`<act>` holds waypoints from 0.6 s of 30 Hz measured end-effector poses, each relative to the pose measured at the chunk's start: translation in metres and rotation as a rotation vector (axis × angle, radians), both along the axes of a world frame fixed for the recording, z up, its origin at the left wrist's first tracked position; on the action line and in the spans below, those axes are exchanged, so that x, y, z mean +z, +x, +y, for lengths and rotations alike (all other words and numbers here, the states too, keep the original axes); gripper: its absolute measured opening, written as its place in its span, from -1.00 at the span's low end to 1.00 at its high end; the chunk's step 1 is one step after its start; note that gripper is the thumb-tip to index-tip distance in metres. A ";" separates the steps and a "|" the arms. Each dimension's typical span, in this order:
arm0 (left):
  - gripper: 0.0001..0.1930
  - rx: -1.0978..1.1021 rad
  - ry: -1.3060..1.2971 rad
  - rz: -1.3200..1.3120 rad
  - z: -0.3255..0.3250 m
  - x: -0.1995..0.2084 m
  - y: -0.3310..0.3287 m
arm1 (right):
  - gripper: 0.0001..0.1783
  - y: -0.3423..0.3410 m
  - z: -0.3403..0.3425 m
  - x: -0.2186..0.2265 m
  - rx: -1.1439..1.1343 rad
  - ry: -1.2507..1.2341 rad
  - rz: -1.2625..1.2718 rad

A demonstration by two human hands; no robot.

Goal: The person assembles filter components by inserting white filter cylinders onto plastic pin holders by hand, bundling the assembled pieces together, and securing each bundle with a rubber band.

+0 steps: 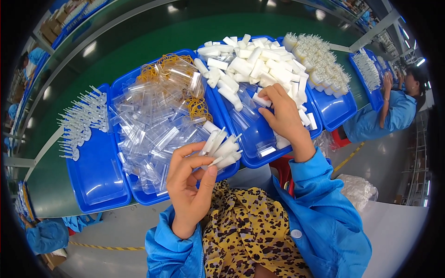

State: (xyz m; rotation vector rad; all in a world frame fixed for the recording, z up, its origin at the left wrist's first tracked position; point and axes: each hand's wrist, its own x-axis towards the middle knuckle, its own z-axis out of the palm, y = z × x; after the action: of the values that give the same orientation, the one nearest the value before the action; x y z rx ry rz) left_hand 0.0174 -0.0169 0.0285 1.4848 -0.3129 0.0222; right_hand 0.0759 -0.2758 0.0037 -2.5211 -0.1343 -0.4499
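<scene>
My left hand is closed around a small bunch of white pieces with thin pointed tips, held above the near edge of the trays. My right hand reaches over a blue tray heaped with white foam-like blocks. Its thumb and forefinger are at the two sides of one white block and appear to pinch it. Some clear plastic sleeves lie in the same tray, beside that hand.
Left of it, a blue tray holds clear plastic tubes and yellow rubber bands. Slim white tipped parts stand at the far-left tray. Bundled white pieces fill the right tray's far end. A co-worker sits at right.
</scene>
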 end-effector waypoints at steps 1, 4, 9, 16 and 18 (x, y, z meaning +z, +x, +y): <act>-0.88 0.008 0.002 0.002 -0.001 -0.001 0.000 | -0.70 0.000 -0.001 0.002 0.010 0.052 0.010; -0.88 0.058 0.033 -0.022 -0.003 -0.003 -0.001 | -0.73 -0.002 -0.007 0.003 0.002 0.201 -0.011; -0.87 0.184 0.288 -0.220 0.001 -0.003 0.003 | -0.84 -0.023 0.010 0.028 0.054 0.853 -0.017; -0.86 0.220 0.366 -0.292 -0.004 -0.002 0.003 | -0.75 -0.051 0.053 0.032 0.181 1.277 0.088; -0.85 0.215 0.402 -0.358 -0.003 0.000 0.005 | -0.76 -0.051 0.054 0.030 0.201 1.308 0.074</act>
State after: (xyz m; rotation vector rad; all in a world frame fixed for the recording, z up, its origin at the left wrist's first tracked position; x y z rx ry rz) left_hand 0.0220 -0.0198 0.0284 1.9106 -0.4641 0.4223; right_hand 0.0245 -0.2215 0.0339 -1.2192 -0.0334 -0.2217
